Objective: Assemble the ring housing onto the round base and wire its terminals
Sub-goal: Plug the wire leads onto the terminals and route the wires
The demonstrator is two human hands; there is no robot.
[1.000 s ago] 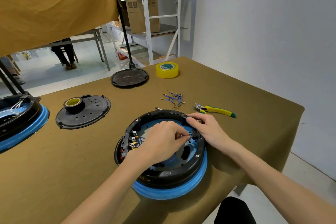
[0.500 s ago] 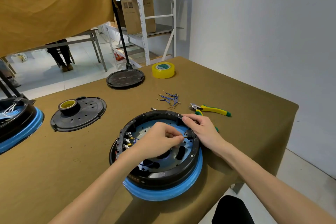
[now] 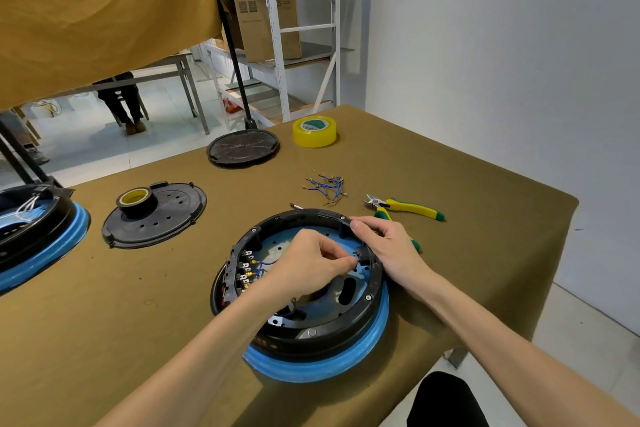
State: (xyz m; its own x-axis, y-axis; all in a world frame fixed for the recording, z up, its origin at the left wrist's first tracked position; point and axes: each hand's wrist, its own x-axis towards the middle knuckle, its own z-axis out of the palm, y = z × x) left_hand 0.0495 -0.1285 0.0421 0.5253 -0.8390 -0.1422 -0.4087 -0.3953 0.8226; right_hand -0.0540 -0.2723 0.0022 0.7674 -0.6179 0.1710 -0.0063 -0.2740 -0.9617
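Head view: left hand pinches a wire inside the ring housing; right hand grips its rim.

Bright, even daylight enters from the open floor at the upper left — shadows on the table stay soft and short. The white wall shows no glare. Wide-angle distortion bends the shelf uprights; focus is mildly soft throughout.

On the bench were two blue-rimmed round bases, two loose black discs, two tape rolls, one pair of cutters, and one bundle of wires.
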